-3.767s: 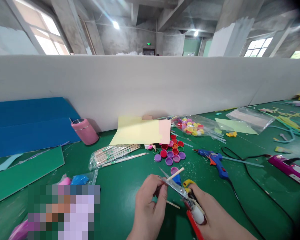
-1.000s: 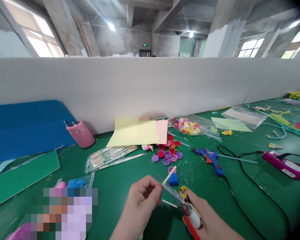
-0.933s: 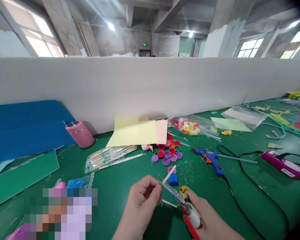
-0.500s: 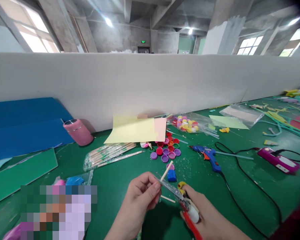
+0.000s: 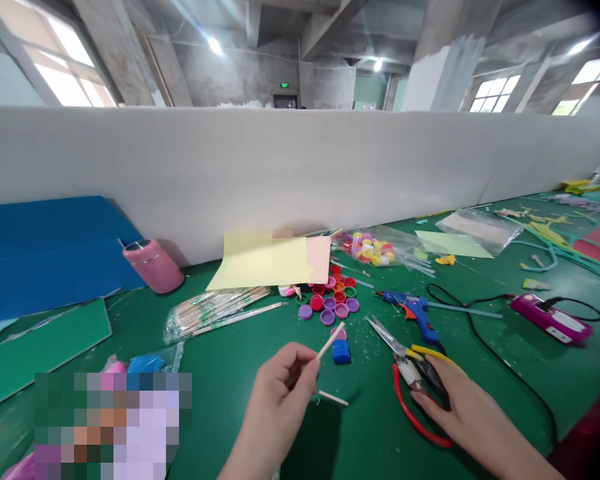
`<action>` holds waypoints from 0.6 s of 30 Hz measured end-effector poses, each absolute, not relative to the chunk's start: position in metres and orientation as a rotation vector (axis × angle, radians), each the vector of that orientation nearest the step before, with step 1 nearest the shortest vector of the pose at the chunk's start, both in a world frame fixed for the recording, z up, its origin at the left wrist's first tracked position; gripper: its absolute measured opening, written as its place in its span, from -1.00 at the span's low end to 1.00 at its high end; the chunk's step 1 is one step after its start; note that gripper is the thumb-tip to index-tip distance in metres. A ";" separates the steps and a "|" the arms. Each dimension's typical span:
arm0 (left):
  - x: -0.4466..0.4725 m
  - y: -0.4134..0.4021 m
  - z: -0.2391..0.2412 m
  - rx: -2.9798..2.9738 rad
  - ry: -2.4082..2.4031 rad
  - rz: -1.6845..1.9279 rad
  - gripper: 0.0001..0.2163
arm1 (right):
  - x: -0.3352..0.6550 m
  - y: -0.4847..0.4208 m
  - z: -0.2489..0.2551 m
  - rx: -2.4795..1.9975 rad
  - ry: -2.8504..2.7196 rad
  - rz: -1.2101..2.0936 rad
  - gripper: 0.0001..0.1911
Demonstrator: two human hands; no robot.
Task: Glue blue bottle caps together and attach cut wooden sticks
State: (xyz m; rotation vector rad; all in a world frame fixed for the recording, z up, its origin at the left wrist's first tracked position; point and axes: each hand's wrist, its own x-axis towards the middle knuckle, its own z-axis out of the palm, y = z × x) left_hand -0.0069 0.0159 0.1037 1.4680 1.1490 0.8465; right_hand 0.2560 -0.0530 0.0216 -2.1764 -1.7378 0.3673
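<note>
My left hand [image 5: 286, 393] pinches a short pale wooden stick [image 5: 332, 339] between thumb and fingertips, its free end pointing up and to the right. To the right, my right hand [image 5: 445, 393] grips a pair of scissors [image 5: 403, 360] with one red and one yellow handle. Their blades point up and left, apart from the stick. Below the stick's tip, a cut stick piece [image 5: 333, 398] lies on the green table. A blue cap [image 5: 341, 352] sits just beyond my left hand, and several coloured bottle caps [image 5: 329, 303] are grouped behind it.
A blue glue gun [image 5: 411, 310] lies beyond the scissors, its black cord trailing right past a magenta power strip [image 5: 551, 319]. Bagged wooden sticks [image 5: 215, 312] and a pink cup [image 5: 153, 265] stand left. Yellow paper [image 5: 265, 260] leans near the white partition [image 5: 280, 173].
The scissors have moved away from the stick to the right and lie nearer the glue gun, with my right hand still on them. My left hand keeps the stick in nearly the same place.
</note>
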 end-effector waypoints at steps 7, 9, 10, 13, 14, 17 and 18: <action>-0.003 0.009 0.098 2.094 1.221 0.652 -0.80 | 0.224 -0.042 0.068 -1.709 -1.880 -0.052 -0.74; -0.003 0.009 0.097 2.243 1.215 0.630 -0.82 | 0.203 -0.033 0.082 -1.447 -2.011 -0.091 -0.72; -0.003 0.008 0.097 2.306 1.211 0.621 -0.84 | 0.194 -0.029 0.088 -1.357 -2.093 -0.079 -0.71; -0.003 0.008 0.097 2.467 1.184 0.586 -0.83 | 0.173 -0.017 0.093 -1.278 -2.234 0.045 -0.74; -0.003 0.007 0.096 2.509 1.172 0.573 -0.82 | 0.170 -0.014 0.092 -1.259 -2.258 0.079 -0.76; -0.004 0.007 0.095 2.582 1.177 0.547 -0.81 | 0.167 -0.009 0.085 -1.217 -2.295 0.129 -0.78; -0.004 0.008 0.094 2.590 1.183 0.544 -0.81 | 0.168 -0.008 0.082 -1.213 -2.304 0.137 -0.79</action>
